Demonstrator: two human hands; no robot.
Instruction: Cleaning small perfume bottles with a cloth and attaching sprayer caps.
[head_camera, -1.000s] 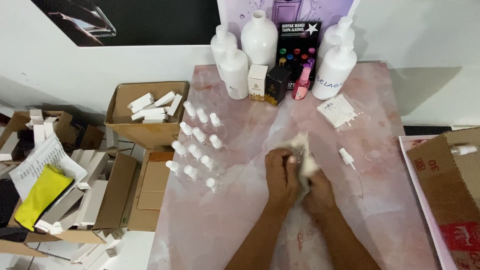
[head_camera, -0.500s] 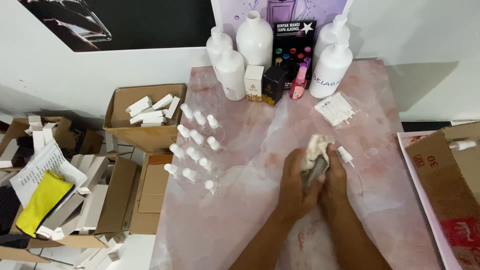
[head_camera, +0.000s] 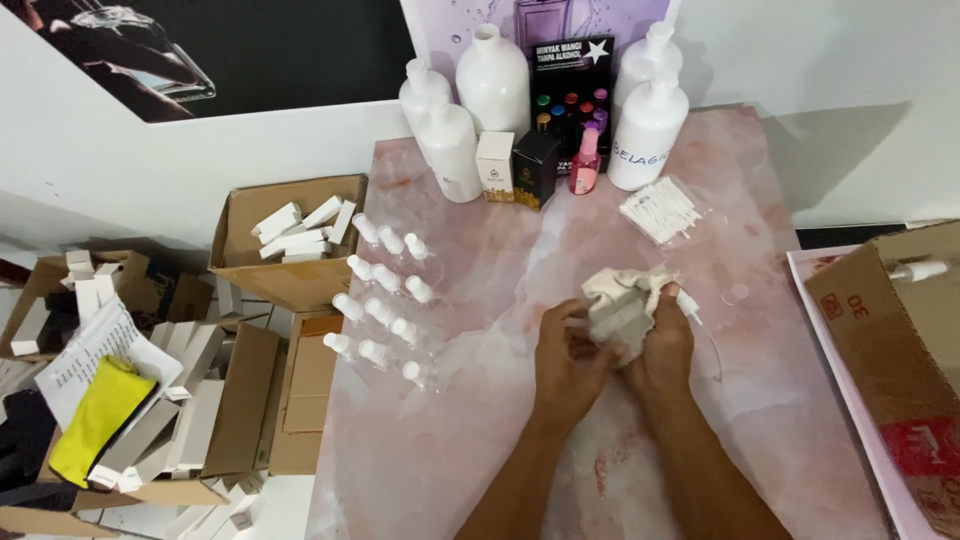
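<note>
Both my hands work a crumpled off-white cloth (head_camera: 622, 303) over the middle of the pink marbled table (head_camera: 470, 440). My left hand (head_camera: 568, 361) grips the cloth's lower left side. My right hand (head_camera: 664, 349) holds its right side from below. A small white spray pump with a thin tube (head_camera: 695, 312) lies on the table just right of my right hand. Whether anything is wrapped inside the cloth is hidden.
Several small clear bottles with white caps (head_camera: 385, 300) lie in rows at the table's left edge. Large white bottles (head_camera: 492, 80), small boxes (head_camera: 516, 165) and a pack of white sticks (head_camera: 660, 210) stand at the back. Cardboard boxes sit left (head_camera: 285, 240) and right (head_camera: 900, 330).
My hands and the cloth have shifted a little to the right and farther back on the table, toward the spray pump. The cloth has been turned and bunched higher between the hands.
</note>
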